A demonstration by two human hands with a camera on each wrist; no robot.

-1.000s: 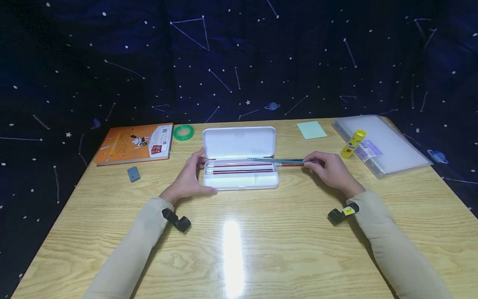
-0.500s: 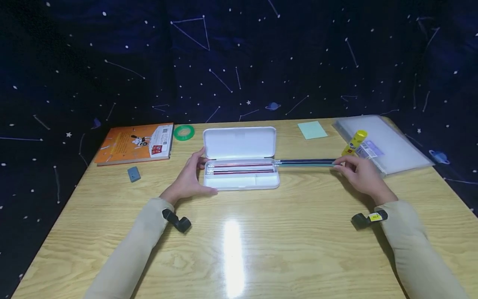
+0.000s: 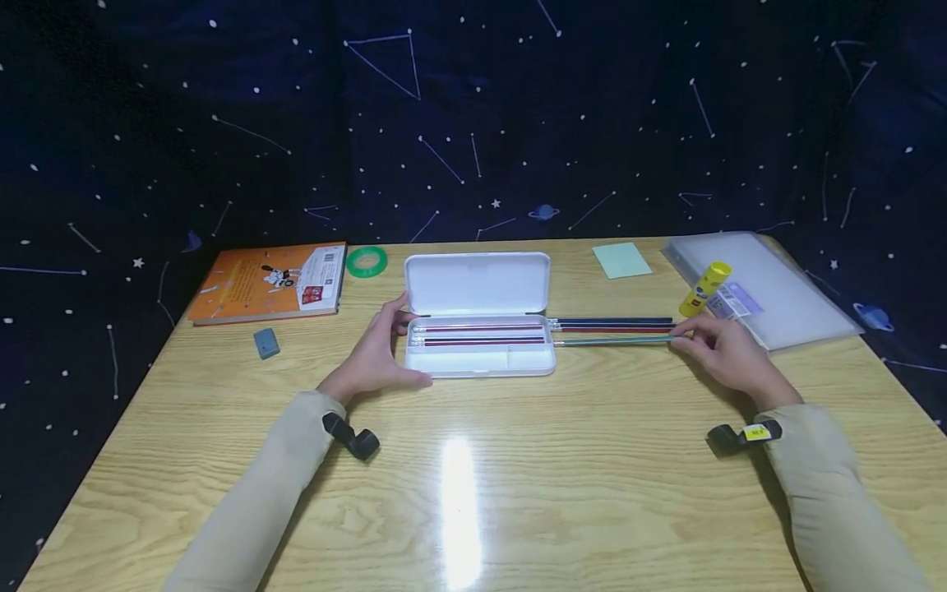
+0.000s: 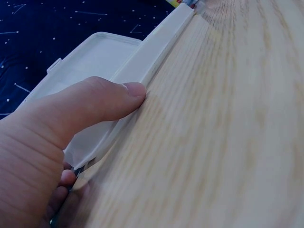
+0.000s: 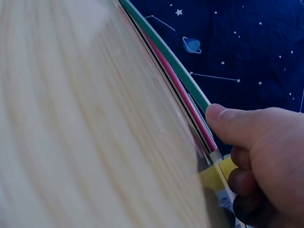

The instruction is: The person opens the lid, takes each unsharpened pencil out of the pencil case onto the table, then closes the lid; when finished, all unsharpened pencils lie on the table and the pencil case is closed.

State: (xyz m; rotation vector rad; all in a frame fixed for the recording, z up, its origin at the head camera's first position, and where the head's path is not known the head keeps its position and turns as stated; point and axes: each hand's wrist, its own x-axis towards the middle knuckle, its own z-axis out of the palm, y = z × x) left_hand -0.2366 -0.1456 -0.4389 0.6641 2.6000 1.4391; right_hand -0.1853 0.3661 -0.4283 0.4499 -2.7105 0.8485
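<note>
A white pencil case (image 3: pixel 459 360) lies on the table with its lid (image 3: pixel 477 284) raised. Inside it are several pencils (image 3: pixel 481 339) in the long rear compartment. My left hand (image 3: pixel 373 353) grips the case's left end, thumb (image 4: pixel 118 97) along the front edge and fingers behind. To the right of the case, my right hand (image 3: pixel 728 353) pinches the far end of a green pencil (image 3: pixel 614 341) between thumb and fingers. Its eraser end is near the case's right side. Several dark and red pencils (image 3: pixel 614 322) lie side by side just behind it.
A yellow glue stick (image 3: pixel 705 289) stands behind my right hand, beside a clear plastic folder (image 3: pixel 784 288). Light green sticky notes (image 3: pixel 621 260) lie at the back. On the left are an orange book (image 3: pixel 251 284), green tape (image 3: pixel 367 261) and a blue-grey eraser (image 3: pixel 266 344).
My right hand has moved right and slightly nearer, carrying the green pencil from over the case's right part to in front of the pencils outside. My left hand keeps its grip on the case.
</note>
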